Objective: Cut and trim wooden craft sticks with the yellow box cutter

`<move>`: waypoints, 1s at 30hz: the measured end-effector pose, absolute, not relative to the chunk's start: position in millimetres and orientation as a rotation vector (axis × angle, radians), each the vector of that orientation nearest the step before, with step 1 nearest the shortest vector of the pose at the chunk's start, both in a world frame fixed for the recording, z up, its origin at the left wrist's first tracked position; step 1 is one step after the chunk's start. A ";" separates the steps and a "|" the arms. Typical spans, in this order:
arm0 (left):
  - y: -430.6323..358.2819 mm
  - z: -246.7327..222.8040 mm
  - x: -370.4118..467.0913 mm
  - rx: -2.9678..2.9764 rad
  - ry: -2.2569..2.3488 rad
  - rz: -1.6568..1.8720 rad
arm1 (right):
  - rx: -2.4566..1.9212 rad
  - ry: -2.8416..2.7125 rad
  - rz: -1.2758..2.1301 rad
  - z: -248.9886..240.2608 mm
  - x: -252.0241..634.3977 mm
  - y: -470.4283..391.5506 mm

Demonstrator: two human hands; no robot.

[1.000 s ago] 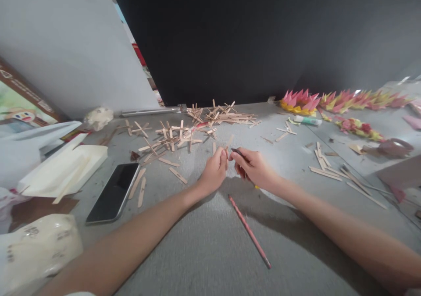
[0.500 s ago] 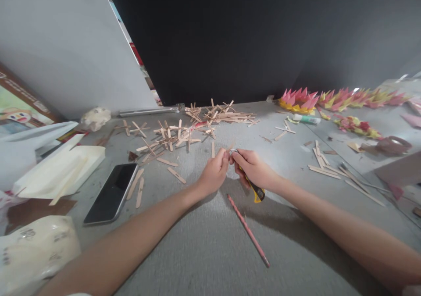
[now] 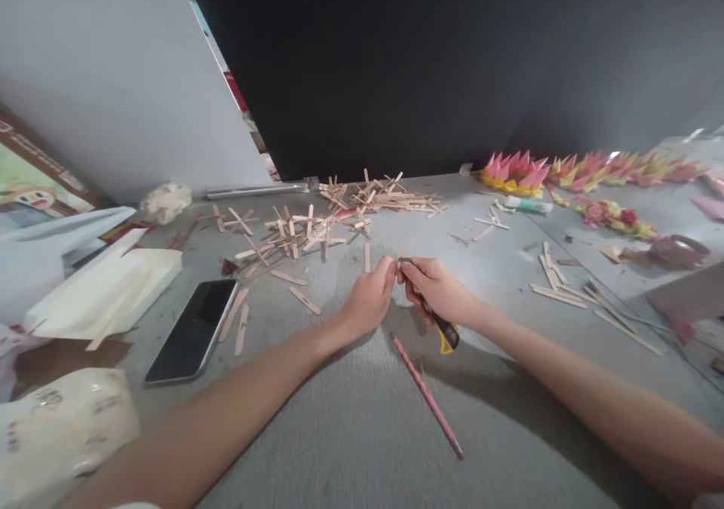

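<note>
My right hand [image 3: 433,286] is wrapped round a yellow and black utility knife [image 3: 446,333], whose handle end sticks out below the palm. Close against it, my left hand [image 3: 369,294] pinches a thin wooden stick [image 3: 406,249], its tip showing just beyond the fingertips. The knife's front end meets the stick between the two hands, but fingers partly hide the contact. On the table below them lies a pink twisted pencil [image 3: 427,396]. One flat craft stick [image 3: 367,257] rests just beyond my left hand.
Many craft sticks [image 3: 294,230] are heaped at the back. A phone [image 3: 192,332] and a white tray [image 3: 164,268] lie at the left. To the right are pink and yellow paper crafts [image 3: 514,173], a glue stick [image 3: 529,205], a tape roll [image 3: 679,249] and loose sticks [image 3: 557,295].
The knife has tilted slightly, its handle end shifting a little right and down. Both hands stay together in nearly the same place, still holding the knife and the stick.
</note>
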State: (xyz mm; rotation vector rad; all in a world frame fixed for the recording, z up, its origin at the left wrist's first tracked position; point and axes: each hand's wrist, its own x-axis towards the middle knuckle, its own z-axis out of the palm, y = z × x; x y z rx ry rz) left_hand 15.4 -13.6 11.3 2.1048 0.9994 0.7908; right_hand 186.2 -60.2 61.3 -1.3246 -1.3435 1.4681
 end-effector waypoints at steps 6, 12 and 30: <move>-11.6 7.3 15.2 2.106 1.046 0.781 | -1.305 -1.287 1.583 54.5 183.5 -59.5; -13.0 8.2 16.1 2.079 1.035 0.835 | -1.205 -1.251 1.547 45.0 178.5 -63.8; -15.8 16.0 17.3 2.114 1.040 0.759 | -1.237 -1.277 1.455 46.5 180.9 -62.4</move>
